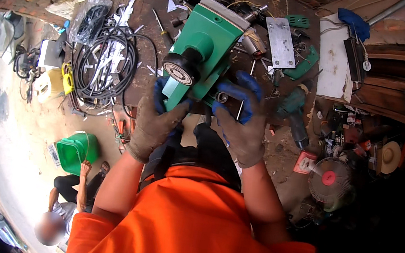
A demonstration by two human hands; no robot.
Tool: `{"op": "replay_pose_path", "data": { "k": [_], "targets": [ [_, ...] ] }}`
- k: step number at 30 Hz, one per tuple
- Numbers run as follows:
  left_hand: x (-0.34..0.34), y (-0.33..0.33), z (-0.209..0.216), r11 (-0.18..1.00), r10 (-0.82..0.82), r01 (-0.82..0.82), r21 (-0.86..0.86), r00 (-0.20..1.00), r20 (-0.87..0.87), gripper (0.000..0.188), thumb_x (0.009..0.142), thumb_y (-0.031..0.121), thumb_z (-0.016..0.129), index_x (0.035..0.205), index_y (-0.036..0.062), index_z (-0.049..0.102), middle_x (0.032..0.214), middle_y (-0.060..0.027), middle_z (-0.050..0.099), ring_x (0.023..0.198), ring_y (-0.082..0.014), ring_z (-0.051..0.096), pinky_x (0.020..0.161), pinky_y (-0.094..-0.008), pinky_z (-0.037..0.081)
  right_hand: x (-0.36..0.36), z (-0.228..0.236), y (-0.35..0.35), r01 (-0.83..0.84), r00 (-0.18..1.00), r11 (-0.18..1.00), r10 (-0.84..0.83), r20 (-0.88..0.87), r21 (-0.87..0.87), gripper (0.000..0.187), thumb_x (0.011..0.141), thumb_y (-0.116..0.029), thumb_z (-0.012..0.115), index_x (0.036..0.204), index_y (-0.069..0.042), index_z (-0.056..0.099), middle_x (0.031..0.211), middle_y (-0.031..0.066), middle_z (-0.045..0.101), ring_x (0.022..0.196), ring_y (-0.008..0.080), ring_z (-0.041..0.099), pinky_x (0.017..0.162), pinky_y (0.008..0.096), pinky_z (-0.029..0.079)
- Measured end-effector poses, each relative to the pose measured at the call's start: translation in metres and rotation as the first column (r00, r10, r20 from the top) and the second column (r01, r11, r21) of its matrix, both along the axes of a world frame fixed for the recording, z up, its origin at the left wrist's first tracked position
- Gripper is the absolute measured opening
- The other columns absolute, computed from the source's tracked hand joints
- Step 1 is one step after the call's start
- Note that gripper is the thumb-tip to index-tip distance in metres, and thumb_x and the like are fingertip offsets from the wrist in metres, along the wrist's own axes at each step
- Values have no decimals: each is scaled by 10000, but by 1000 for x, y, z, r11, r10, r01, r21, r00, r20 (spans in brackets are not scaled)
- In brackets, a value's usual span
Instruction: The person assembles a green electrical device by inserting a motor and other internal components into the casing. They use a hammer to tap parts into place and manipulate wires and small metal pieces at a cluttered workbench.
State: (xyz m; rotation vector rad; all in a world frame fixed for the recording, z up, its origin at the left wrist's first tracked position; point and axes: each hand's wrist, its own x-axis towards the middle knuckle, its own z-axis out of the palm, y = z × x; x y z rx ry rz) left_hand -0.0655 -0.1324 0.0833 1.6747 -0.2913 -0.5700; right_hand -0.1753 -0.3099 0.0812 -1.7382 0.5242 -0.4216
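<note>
Green boxy metal machine [207,31] before you.
Your gloved left hand [154,126] grasps it; right hand [242,133] curled, can't tell hold.

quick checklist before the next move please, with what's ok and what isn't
1. Gloves on: ok, the left hand and right hand are both gloved.
2. Left hand on the green machine: ok, it grips the near edge.
3. Right hand's grip: cannot tell, its fingers curl by a small metal ring, but contact is unclear.
4. Bench tidy: not ok, a metal plate and other tools and parts crowd the machine.
5. Other person away from the bench: ok, they are beside the green bucket.
6. Machine unplugged: cannot tell, no plug of its own shows.
</note>
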Motion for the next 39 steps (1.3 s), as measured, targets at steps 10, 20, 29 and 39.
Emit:
{"op": "replay_pose_path", "data": {
  "k": [10,20,29,39],
  "targets": [
    [0,8,-1,999,34,-33,-26,999,26,449,837,117,777,1221,-41,607,971,-144,732,848,-208,696,778,-373,552,9,-9,16,16,1000,980,-18,-9,-200,341,816,-122,811,1146,-75,739,1393,219,564,1289,367,578,1076,429,475],
    [2,7,1,999,6,-9,33,997,79,483,826,144,787,1228,-33,586,1012,-168,719,906,-248,703,819,-398,549,8,-15,16,46,998,998,-44,-51,40,316,838,-104,790,1138,-23,741,1398,212,573,1213,356,635,990,415,538],
    [7,3,3,995,-36,26,99,995,93,502,831,170,794,1242,-15,571,1021,-168,700,910,-242,691,811,-389,545,10,1,19,-63,984,790,-53,-169,-610,354,856,-208,790,1173,-67,721,1380,228,582,1199,415,613,1014,491,502],
    [6,1,6,999,-26,25,36,1000,14,495,845,141,789,1256,-18,565,971,-141,715,875,-205,692,788,-378,554,13,-16,19,103,986,960,-133,-101,-259,415,828,-223,822,1182,-71,669,1331,193,605,1199,406,606,1002,481,506]
  ]
}}
